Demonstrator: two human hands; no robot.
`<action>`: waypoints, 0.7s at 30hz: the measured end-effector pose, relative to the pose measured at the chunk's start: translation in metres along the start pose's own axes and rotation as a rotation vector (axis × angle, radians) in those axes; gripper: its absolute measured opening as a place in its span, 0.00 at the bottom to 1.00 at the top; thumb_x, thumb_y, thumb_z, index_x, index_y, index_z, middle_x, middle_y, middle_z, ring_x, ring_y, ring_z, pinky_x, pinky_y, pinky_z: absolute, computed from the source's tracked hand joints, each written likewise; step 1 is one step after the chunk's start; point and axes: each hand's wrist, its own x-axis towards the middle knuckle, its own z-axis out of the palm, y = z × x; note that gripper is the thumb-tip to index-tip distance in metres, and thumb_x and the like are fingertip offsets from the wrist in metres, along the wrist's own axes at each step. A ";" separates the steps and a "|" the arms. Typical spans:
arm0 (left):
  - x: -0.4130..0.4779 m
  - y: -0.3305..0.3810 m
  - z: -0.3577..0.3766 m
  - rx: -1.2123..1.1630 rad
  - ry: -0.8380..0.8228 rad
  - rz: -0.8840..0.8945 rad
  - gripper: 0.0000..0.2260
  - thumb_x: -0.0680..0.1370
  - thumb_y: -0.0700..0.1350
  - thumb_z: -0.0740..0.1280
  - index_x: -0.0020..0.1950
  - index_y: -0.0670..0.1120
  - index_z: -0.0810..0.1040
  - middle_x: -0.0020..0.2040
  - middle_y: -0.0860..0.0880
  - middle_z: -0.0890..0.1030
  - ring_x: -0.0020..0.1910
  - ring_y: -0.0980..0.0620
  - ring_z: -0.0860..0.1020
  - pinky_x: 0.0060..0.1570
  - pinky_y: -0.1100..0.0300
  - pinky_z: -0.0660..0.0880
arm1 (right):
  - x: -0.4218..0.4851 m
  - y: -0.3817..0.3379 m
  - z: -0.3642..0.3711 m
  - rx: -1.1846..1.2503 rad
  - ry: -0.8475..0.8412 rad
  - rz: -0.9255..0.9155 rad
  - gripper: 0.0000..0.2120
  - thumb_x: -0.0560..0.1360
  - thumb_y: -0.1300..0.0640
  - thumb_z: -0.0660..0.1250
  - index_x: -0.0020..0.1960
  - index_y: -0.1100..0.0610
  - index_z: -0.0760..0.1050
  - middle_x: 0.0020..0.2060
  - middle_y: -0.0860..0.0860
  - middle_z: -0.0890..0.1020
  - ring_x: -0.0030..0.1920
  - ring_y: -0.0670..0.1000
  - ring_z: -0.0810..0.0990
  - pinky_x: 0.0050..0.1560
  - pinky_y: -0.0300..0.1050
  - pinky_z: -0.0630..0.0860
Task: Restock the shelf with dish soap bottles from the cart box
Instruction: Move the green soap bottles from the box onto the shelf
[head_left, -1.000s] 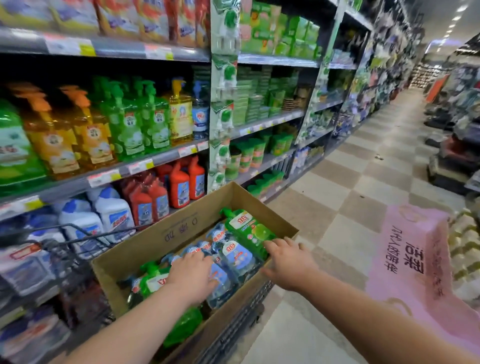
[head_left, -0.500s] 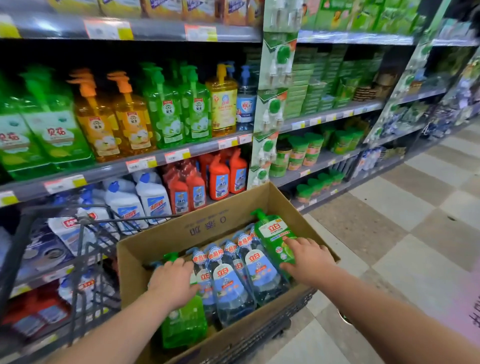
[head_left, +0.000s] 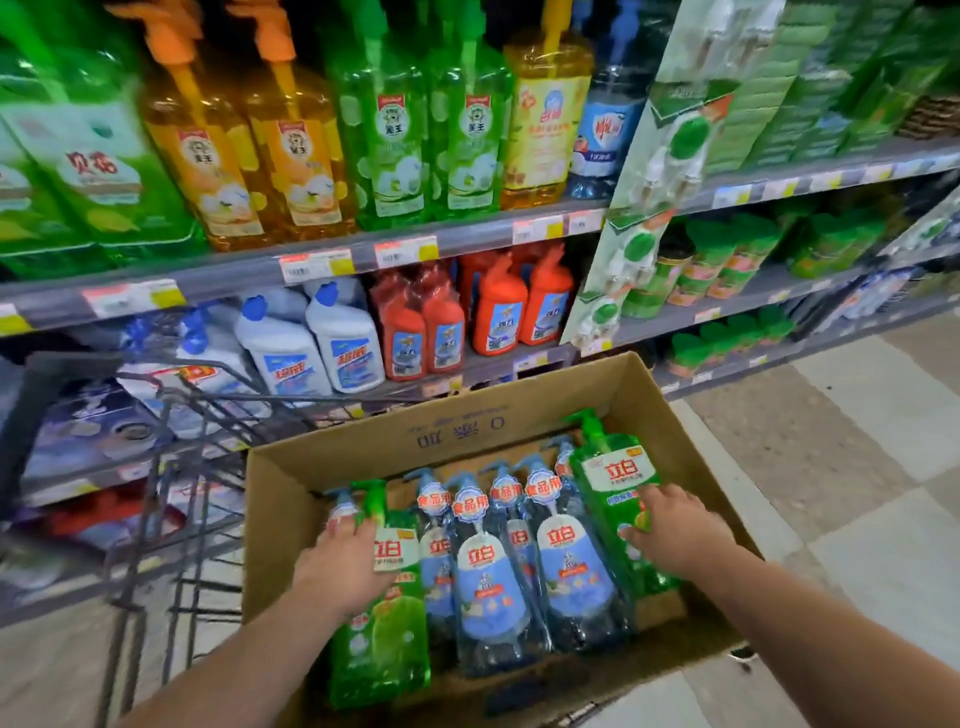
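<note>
Held both hands down inside the cardboard box (head_left: 467, 426) on the cart (head_left: 156, 410). Gripped the green bottle (head_left: 384, 634) by the box's left wall with the left hand (head_left: 340, 564), fingers (head_left: 348, 532) bent over its shoulder just below the pump. Set the right hand (head_left: 678, 530) on the second green bottle (head_left: 613, 478) along the right wall, thumb across the label, fingers half bent; could not tell whether clasped or merely resting. Saw blue bottles (head_left: 491, 577) lying flat between those two, pumps toward the far wall.
</note>
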 end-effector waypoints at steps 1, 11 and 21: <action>0.004 0.001 0.003 -0.014 -0.010 -0.017 0.34 0.72 0.63 0.64 0.72 0.49 0.60 0.68 0.46 0.66 0.65 0.45 0.69 0.62 0.49 0.70 | 0.008 -0.002 0.001 -0.010 -0.010 -0.002 0.31 0.76 0.42 0.60 0.74 0.52 0.55 0.73 0.54 0.63 0.72 0.56 0.62 0.70 0.57 0.64; 0.034 0.008 0.039 -0.232 -0.138 -0.281 0.43 0.71 0.61 0.68 0.76 0.52 0.45 0.77 0.44 0.50 0.68 0.39 0.65 0.64 0.46 0.68 | 0.072 0.002 0.029 0.077 -0.091 0.072 0.37 0.75 0.45 0.62 0.76 0.54 0.46 0.75 0.58 0.52 0.71 0.63 0.60 0.68 0.58 0.65; 0.053 0.012 0.063 -0.582 -0.036 -0.584 0.60 0.62 0.55 0.79 0.76 0.43 0.37 0.71 0.38 0.59 0.65 0.34 0.68 0.62 0.43 0.69 | 0.098 0.002 0.051 0.204 0.037 0.218 0.48 0.70 0.37 0.65 0.75 0.61 0.44 0.72 0.62 0.58 0.68 0.66 0.60 0.69 0.59 0.60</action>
